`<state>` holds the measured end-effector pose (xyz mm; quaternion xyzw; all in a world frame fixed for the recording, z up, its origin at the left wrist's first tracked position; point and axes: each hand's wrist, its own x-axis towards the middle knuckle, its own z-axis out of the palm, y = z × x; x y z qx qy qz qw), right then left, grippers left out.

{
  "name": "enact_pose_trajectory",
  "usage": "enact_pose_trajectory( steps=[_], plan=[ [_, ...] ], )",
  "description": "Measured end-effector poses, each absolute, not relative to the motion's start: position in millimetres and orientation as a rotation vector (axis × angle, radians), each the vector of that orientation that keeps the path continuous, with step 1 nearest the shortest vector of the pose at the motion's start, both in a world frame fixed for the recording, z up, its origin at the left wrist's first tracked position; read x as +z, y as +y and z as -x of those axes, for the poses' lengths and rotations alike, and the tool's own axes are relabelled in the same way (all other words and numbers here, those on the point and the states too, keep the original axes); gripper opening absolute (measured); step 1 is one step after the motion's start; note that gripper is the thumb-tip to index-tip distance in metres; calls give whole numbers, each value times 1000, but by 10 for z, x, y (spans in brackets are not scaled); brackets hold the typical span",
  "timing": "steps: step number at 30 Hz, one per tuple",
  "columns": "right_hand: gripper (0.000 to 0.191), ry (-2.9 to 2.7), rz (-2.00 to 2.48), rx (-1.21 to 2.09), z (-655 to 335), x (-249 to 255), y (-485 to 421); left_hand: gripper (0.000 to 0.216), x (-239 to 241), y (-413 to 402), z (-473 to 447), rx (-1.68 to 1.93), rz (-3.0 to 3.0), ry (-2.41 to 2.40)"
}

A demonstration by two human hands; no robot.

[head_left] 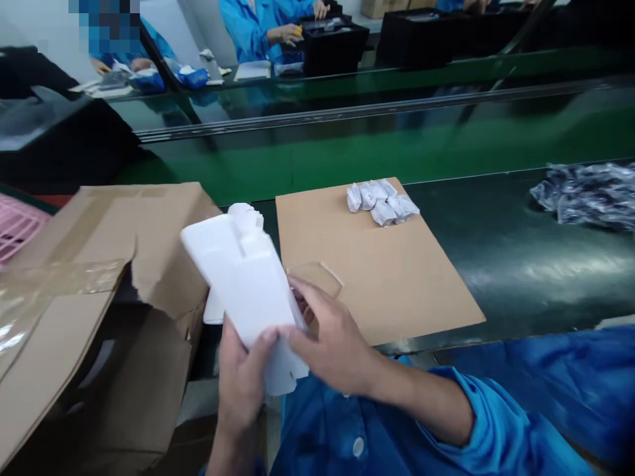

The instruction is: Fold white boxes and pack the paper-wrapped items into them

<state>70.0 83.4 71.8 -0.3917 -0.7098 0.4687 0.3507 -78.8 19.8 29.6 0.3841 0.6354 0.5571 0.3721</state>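
My left hand (243,373) is closed round the lower left side of a white, flat-faced box-like piece (258,291), thumb on its face. It is tilted, with a bulging white part (245,221) at its upper end and small flaps at its lower end. My right hand (332,337) is closed on its lower right side, some fingers hidden behind. Just beyond those fingers shows a thin, pale angled strip (333,274) over a brown cardboard sheet (387,277). Another white edge (213,309) shows below the piece on the left; what it belongs to is hidden.
Several small white wrapped packets (381,201) lie on the sheet's far edge. An open cardboard box (163,244) stands at left, near a pink basket (20,225). Crumpled clear plastic bags (588,195) lie at right on the dark green bench (520,264). Co-workers in blue work beyond the green divider (337,149).
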Motion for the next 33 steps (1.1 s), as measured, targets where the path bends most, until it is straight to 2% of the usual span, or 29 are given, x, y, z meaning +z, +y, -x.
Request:
enact_pose_trajectory(
  steps=[3,6,9,13,17,19,20,24,26,29,33],
  plan=[
    [44,-1594,1049,1645,-431,632,1235,75,566,426,1013,1298,-1040,1702],
    [37,-1593,1108,1646,-34,602,1611,77,672,490,1161,1499,-1202,1977],
    [32,-1711,1184,1531,351,599,1874,64,617,406,1229,1723,-1514,2293],
    [30,-1976,1291,1292,489,683,2083,44,438,256,1259,1412,-2047,2478],
    [41,-2128,1348,892,-78,780,2133,41,183,85,1136,1476,-2125,2339],
    [43,-2344,1370,577,-487,701,2068,39,24,29,968,1457,-2136,2176],
    [42,-2463,1399,519,-671,622,2020,37,-54,24,864,1419,-2120,2106],
    [9,-2601,1414,576,-1037,280,1817,41,-246,127,484,1396,-1950,1992],
    [14,-2590,1381,578,-981,260,1716,46,-256,144,407,1474,-1891,1985],
    [15,-2581,1253,575,-658,482,1507,41,-238,-50,454,1641,-1821,2009],
    [11,-2424,886,1031,158,801,1085,31,-298,-650,628,1858,-1657,2157]
  ],
)
